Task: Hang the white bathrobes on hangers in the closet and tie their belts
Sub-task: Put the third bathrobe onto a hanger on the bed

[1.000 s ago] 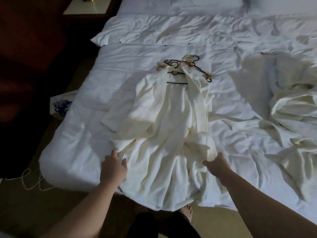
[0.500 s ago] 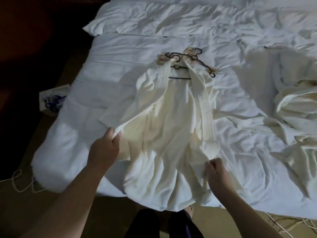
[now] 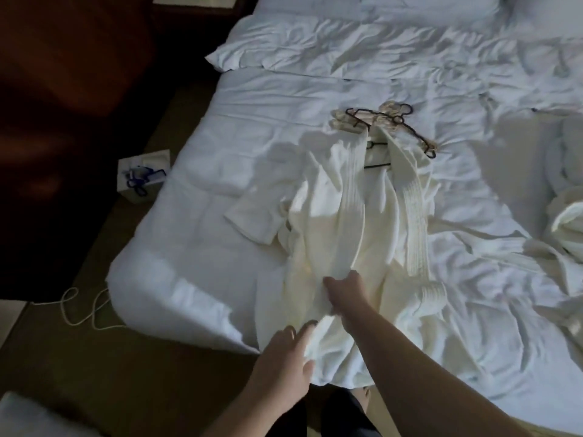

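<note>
A white bathrobe (image 3: 318, 222) lies face up on the bed (image 3: 258, 127), its collar on a dark hanger (image 3: 377, 165) with more hangers (image 3: 391, 116) just behind. Its left front panel is folded toward the middle. My right hand (image 3: 345, 294) grips that panel's edge at the robe's centre. Nearer the bed's foot, my left hand (image 3: 285, 357) touches the robe's lower fabric with spread fingers. A second white bathrobe (image 3: 564, 225) lies crumpled at the right edge. I cannot pick out a belt.
Rumpled white sheets and pillows (image 3: 315, 48) cover the bed. On the floor to the left are a small white bag (image 3: 142, 179) with blue print and a white cord (image 3: 85, 313). Dark furniture (image 3: 63, 89) stands at the left.
The robe's left front panel was pulled over toward the middle. My right hand moved left to the robe's centre and took the panel edge; my left hand dropped to the lower fabric.
</note>
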Available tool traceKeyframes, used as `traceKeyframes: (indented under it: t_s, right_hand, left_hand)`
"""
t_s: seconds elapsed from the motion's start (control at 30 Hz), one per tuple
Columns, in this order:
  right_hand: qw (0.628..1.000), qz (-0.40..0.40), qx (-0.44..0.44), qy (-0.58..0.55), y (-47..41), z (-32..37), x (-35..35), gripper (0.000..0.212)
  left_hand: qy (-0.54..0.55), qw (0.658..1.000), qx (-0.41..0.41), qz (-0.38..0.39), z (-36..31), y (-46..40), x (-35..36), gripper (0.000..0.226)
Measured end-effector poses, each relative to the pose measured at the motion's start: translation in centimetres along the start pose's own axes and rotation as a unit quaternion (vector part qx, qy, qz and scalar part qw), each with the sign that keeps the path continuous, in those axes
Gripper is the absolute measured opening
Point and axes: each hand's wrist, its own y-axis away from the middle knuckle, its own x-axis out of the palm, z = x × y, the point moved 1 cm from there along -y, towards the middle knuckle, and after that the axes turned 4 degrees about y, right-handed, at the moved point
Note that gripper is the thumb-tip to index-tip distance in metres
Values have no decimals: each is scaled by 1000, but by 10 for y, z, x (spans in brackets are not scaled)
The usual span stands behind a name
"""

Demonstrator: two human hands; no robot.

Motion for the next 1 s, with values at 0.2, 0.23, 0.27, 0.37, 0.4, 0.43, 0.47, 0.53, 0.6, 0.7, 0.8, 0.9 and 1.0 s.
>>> traceKeyframes:
  t_s: [0.2, 0.23, 0.27, 0.37, 0.4, 0.43, 0.47, 0.53, 0.6, 0.7, 0.8, 0.9, 1.0]
  right_hand:
    - [994, -5, 3, -113, -12, -11, -14, 22]
    - [993, -21, 6, -113, -13, -15, -16, 24]
    - [992, -37, 7, -117, -15, -18, -19, 24]
    - [987, -62, 3, -145, -19, -13, -28, 23]
    - [986, -54, 3, -157, -21, -10, -31, 19]
    - [985, -43, 5, -164, -21, -7, -33, 17]
    - [986, -30, 6, -164, -21, -5, -34, 16]
    - [992, -14, 3, -126, -24, -5, -36, 17]
    - [997, -6, -2, -79, -29, -10, -37, 14]
    - [998, 19, -8, -57, -37, -19, -39, 19]
    - [996, 44, -16, -71, -27, -15, -44, 36]
    - [995, 66, -18, -70, -22, -11, -49, 29]
    - [995, 55, -29, -77, -27, -10, -57, 26]
  left_hand:
    - [-88, 995, -43, -6, 67, 5, -12, 22]
    - [-67, 996, -41, 43, 62, 8, -18, 22]
    - [-42, 994, -45, 87, 53, 10, -23, 23]
    - [163, 957, -129, 203, 18, 14, -47, 54]
    - [231, 934, -151, 226, 8, 15, -53, 59]
    - [275, 921, -155, 228, 2, 14, -56, 64]
    - [301, 918, -164, 201, 2, 12, -56, 71]
    - [267, 940, -203, 59, 18, -1, -47, 78]
    - [138, 961, -233, -59, 45, -20, -33, 64]
    - [91, 967, -238, 22, 65, -48, -5, 71]
    - [129, 958, -248, 60, 68, -69, 24, 76]
    - [112, 962, -250, -3, 66, -76, 45, 43]
    - [131, 954, -253, -97, 58, -60, 47, 27]
